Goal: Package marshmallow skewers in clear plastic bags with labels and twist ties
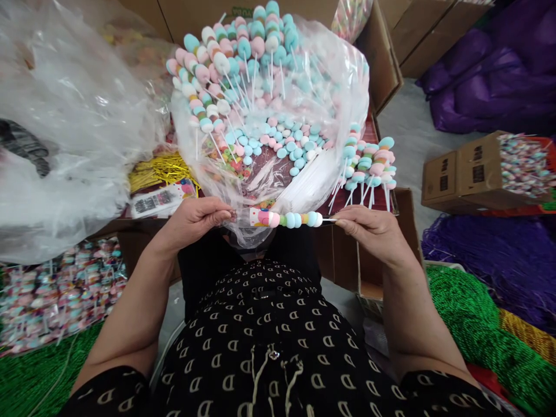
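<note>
A candy skewer [299, 220] of pastel blue, pink, white and green pieces lies level between my hands, above my lap. At its left end is a clear wrapper [259, 218] with a pink and coloured print. My left hand [195, 221] is closed, pinching the wrapper's far end between thumb and fingers. My right hand [367, 227] grips the white stick [329, 220] at the other end. Just beyond lies a large plastic bag [354, 63] with loose candies [297, 145], white sticks [308, 179] and many finished candy skewers [243, 52].
More candy skewers [373, 162] stand at the table's right edge. Yellow twist ties [160, 171] and printed wrappers [158, 200] lie on the left. Wrapped candies [65, 289] fill the lower left. A cardboard box [464, 171] and green tinsel-like strands [469, 313] are on the right.
</note>
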Demonstrator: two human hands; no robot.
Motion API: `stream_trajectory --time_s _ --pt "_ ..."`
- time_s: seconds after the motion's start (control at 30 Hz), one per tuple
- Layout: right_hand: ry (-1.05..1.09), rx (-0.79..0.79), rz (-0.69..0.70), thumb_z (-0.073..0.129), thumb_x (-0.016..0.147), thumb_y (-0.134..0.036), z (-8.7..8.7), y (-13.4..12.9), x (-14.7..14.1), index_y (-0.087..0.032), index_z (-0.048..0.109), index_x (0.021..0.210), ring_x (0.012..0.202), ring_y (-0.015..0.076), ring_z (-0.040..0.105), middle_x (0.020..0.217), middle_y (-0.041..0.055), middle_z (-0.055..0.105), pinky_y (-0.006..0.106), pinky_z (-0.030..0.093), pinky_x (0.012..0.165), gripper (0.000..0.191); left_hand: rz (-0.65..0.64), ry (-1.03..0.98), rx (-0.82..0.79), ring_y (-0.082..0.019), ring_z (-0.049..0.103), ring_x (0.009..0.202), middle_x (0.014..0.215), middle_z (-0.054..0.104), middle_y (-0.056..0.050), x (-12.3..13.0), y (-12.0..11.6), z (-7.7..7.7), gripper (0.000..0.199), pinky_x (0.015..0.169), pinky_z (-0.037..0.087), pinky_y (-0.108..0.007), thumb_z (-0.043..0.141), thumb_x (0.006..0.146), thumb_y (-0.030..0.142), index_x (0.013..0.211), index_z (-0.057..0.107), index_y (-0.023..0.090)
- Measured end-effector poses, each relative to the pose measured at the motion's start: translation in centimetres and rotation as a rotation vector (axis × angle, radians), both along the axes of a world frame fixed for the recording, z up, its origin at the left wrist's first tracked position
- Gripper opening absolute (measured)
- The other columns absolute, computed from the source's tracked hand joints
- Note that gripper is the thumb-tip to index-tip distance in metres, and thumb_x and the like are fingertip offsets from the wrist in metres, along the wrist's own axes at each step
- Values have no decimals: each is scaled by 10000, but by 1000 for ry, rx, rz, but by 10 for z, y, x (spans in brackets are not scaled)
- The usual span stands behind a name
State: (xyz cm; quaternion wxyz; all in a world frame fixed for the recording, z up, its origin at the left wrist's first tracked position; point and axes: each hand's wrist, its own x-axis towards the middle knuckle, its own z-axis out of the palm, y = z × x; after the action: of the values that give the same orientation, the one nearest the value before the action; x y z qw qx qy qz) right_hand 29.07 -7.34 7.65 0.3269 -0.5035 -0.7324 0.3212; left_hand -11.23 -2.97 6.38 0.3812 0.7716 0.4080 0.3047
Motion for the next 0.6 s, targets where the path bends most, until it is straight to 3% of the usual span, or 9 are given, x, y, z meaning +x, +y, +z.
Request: stream_trajectory --time_s 0.37,0.6 --pt "127 -110 -67 777 927 -411 -5 -2 -6 -275 849 920 736 162 736 860 20 817 278 603 698 155 -19 6 -5 -108 575 552 652 704 -18 -2 2 -3 456 582 470 -221 657 977 580 865 816 167" --pt "120 -168 -99 775 912 -508 -3 0 -3 -256 843 907 574 131 617 671 -7 719 255 511 551 261 -18 -5 -25 -125 606 576 666 714 -30 -2 3 -8 451 604 501 -233 671 960 595 871 826 180"
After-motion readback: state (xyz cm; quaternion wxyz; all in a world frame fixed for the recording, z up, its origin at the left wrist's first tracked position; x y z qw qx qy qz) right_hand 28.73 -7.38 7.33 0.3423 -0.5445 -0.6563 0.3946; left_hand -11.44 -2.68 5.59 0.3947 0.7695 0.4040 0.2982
